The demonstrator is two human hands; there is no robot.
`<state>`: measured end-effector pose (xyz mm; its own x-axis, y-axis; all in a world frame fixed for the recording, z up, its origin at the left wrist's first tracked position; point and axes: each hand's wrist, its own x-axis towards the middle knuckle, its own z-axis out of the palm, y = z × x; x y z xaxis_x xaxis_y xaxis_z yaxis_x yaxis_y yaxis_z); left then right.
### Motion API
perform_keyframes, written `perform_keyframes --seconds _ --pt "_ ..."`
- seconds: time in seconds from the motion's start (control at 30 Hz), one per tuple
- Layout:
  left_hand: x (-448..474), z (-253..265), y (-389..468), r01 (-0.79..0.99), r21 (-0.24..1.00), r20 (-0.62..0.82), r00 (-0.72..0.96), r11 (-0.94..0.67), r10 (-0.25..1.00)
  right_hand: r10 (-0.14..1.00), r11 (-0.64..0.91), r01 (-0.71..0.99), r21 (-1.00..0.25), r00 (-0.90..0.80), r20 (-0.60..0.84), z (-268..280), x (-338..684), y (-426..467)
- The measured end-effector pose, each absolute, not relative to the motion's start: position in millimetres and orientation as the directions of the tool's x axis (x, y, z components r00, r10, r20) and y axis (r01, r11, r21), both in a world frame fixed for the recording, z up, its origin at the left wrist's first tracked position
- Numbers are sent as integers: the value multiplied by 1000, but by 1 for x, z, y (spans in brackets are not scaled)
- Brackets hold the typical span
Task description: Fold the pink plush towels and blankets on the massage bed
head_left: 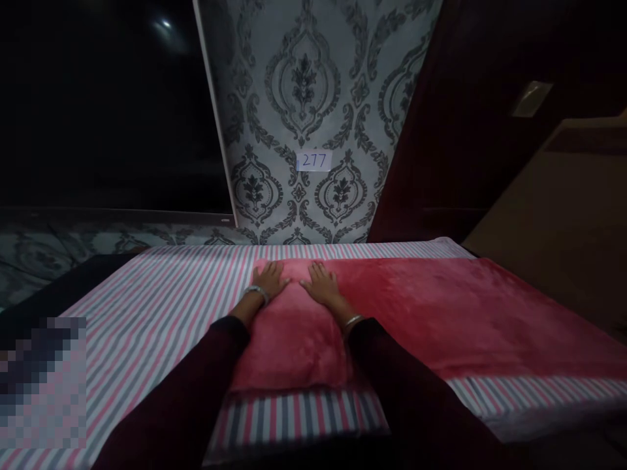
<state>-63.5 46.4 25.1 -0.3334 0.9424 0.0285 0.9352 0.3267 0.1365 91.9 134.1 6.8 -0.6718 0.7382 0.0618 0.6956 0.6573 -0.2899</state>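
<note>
A red, plush-looking blanket lies over a striped sheet. Its left part seems folded over, forming a paler pink-red panel. On the far end of that panel, my left hand rests palm down with fingers spread, close to the blanket's left edge. Just to its right, my right hand also presses flat, fingers apart and pointing away from me. A small gap separates the two thumbs. Both wrists wear bands, and dark sleeves cover my forearms. Neither hand grasps anything.
Behind the sheet stands a patterned wall with a paper label reading 277. A large dark screen is at the upper left. On the right are a dark red panel and a brown board.
</note>
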Motion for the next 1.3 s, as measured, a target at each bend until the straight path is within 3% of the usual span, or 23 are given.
perform_keyframes --seconds 0.17,0.33,0.53,0.77,0.97,1.17,1.3 --pt "-78 -12 50 947 20 54 -322 321 945 733 670 695 -262 -675 85 -24 101 144" --pt "-78 -10 51 949 14 49 -316 316 947 732 666 685 -294 -676 84 -21 96 147" --pt "-74 5 51 950 81 -10 -301 301 954 787 529 627 -572 -614 55 -11 120 148" --pt "-62 29 10 963 142 -34 -227 230 973 836 362 382 -850 -536 115 -31 184 110" --pt "-24 29 -57 980 86 -49 -177 181 983 821 443 430 -787 -547 164 -24 187 94" --pt "-4 -5 -76 977 -58 69 -199 203 978 815 483 473 -737 -551 180 -19 205 91" --pt "-8 -12 -75 986 -28 105 -163 167 981 825 463 479 -746 -541 165 -28 217 80"
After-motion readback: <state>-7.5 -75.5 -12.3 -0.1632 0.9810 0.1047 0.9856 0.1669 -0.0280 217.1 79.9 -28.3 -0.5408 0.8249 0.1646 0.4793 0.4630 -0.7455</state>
